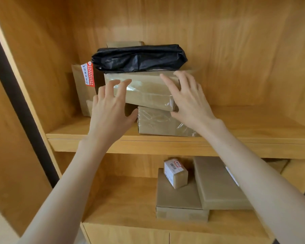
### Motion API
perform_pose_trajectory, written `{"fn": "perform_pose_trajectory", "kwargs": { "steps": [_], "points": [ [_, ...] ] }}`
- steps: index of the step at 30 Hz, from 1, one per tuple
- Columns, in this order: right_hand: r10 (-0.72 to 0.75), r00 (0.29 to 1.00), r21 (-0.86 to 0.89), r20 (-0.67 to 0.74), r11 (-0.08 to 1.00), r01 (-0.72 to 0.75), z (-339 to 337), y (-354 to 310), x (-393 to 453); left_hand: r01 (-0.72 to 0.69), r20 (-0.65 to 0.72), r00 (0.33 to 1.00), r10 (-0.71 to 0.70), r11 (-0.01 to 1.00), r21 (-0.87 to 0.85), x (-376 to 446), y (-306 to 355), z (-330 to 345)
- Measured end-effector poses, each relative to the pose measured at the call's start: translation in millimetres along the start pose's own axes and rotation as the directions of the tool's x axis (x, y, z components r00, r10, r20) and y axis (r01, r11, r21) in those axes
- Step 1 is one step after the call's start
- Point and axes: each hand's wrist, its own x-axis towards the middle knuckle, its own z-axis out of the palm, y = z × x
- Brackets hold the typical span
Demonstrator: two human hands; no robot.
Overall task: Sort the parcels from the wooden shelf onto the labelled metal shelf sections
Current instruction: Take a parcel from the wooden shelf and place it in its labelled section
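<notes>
Upper wooden shelf (236,120): taped brown carton (144,88) lies long axis left-to-right on a smaller taped box (158,122), with a black plastic-wrapped parcel (139,57) riding on its top. Left hand (109,110) and right hand (188,101) flank its two ends, fingers spread and relaxed, gripping nothing; whether the right fingertips (178,74) touch the top edge is unclear. Both look about equally near, so a two-handed lift seems likely, and the black parcel may slide.
</notes>
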Motion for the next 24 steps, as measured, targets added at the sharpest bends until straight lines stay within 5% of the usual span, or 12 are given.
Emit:
{"fn": "perform_pose_trajectory", "kwargs": {
  "steps": [16,24],
  "points": [
    [0.031,0.997,0.035,0.075,0.999,-0.033,-91,53,25,-0.225,0.069,0.971,0.231,0.971,-0.085,73,42,22],
    [0.089,0.994,0.02,0.057,0.996,-0.09,-107,72,9,-0.226,-0.064,0.974,0.218,0.956,-0.188,83,77,38]
  ]
}}
